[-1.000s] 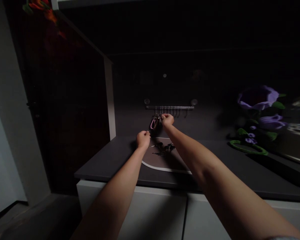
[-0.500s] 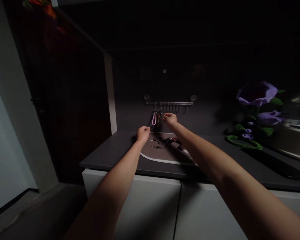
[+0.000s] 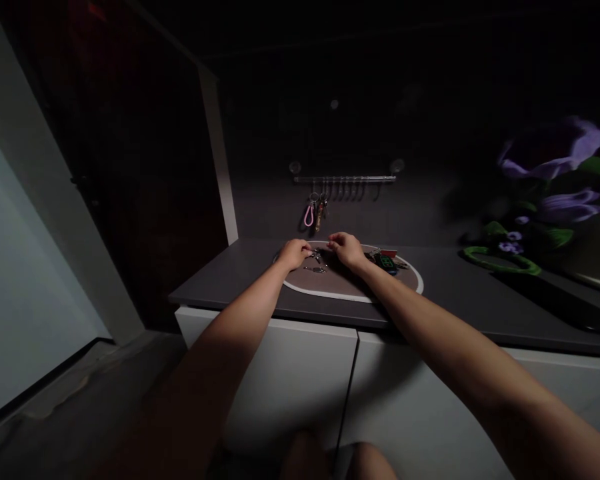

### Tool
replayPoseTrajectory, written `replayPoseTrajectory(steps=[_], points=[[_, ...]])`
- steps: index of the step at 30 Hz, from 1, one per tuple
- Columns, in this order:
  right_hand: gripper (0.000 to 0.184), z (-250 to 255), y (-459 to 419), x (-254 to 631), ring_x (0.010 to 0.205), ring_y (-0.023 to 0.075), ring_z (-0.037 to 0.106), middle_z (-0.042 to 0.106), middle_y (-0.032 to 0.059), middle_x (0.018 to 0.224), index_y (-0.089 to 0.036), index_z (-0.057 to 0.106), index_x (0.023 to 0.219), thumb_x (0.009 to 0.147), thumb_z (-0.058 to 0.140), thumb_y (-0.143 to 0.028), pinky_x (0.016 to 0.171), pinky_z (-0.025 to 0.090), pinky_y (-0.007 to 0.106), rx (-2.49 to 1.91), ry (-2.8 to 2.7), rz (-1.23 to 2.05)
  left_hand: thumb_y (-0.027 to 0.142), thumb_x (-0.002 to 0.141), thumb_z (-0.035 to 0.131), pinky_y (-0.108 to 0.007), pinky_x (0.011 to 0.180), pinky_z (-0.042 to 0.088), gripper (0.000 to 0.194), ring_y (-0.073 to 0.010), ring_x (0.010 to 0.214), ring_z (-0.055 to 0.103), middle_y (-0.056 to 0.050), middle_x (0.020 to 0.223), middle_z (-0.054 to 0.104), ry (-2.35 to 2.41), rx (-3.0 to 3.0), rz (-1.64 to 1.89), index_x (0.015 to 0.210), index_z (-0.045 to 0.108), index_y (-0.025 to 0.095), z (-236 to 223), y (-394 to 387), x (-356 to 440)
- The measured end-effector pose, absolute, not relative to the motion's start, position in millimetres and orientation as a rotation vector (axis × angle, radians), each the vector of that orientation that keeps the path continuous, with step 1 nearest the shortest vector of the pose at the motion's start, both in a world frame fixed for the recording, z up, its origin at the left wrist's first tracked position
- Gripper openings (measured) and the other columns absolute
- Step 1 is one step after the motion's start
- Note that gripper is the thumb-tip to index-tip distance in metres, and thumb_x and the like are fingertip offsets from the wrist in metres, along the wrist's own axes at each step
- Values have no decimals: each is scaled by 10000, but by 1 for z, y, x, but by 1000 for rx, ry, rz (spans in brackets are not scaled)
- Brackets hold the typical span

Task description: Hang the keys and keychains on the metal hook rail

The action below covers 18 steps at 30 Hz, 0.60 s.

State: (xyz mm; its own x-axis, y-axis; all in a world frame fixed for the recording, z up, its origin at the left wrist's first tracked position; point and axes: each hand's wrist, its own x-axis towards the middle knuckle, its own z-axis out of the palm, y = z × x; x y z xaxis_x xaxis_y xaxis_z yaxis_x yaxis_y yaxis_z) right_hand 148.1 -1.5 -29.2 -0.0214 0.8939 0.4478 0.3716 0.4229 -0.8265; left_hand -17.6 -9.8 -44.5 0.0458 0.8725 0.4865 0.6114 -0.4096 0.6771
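My left hand (image 3: 294, 255) is over the left part of an oval brown mat with a white rim (image 3: 325, 294). Its thumb and fingers are closed at the edge of a small bunch of keys (image 3: 318, 256). A second few keys (image 3: 316, 270) lie just in front on the mat. My right hand (image 3: 349, 249) hovers close by on the right, fingers curled together; what they hold, if anything, is hidden. Above both hands, a pink loop strap (image 3: 309, 215) and a patterned key fob (image 3: 319, 217) hang with rings from a clear hook rail (image 3: 350, 179).
Right of my right hand, a dark item with green markings (image 3: 386, 263) and a red piece (image 3: 389, 253) lie on the mat. Purple flowers (image 3: 555, 167) and a green ring (image 3: 500, 261) stand on the dark counter (image 3: 220, 280). White cupboard doors (image 3: 290, 373) are below.
Both hands have come down from near the hanging keys to the mat, the left one to the loose keys. The view has tilted down, showing more of the mat.
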Motion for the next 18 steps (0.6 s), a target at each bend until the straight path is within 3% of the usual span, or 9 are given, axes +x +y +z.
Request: replayPoseTrajectory(steps=[3,8,18], points=[[130,-33,-5,148,744,159,600,675,70,801,-145,655,805,701,595,-96,762,428,287,-1225,-1817,378,142,609,691,-274,809,393,141,-191,812,574,-48,760,666,1559,2143,1186,734,712,205,-46,-8,-19],[209,-32,-10,144,871,156,605,676,89,955,-140,648,945,760,551,-132,787,415,235,-1317,-2058,186,233,743,596,-292,838,376,214,-203,963,543,-56,976,662,1791,2454,857,936,690,228,-45,-7,-19],[242,-31,-7,141,932,167,597,667,101,994,-122,641,993,781,525,-134,826,410,240,-1383,-2083,161,235,825,485,-271,795,375,213,-191,938,543,-83,971,642,1915,2615,753,897,682,193,-43,-6,-16]])
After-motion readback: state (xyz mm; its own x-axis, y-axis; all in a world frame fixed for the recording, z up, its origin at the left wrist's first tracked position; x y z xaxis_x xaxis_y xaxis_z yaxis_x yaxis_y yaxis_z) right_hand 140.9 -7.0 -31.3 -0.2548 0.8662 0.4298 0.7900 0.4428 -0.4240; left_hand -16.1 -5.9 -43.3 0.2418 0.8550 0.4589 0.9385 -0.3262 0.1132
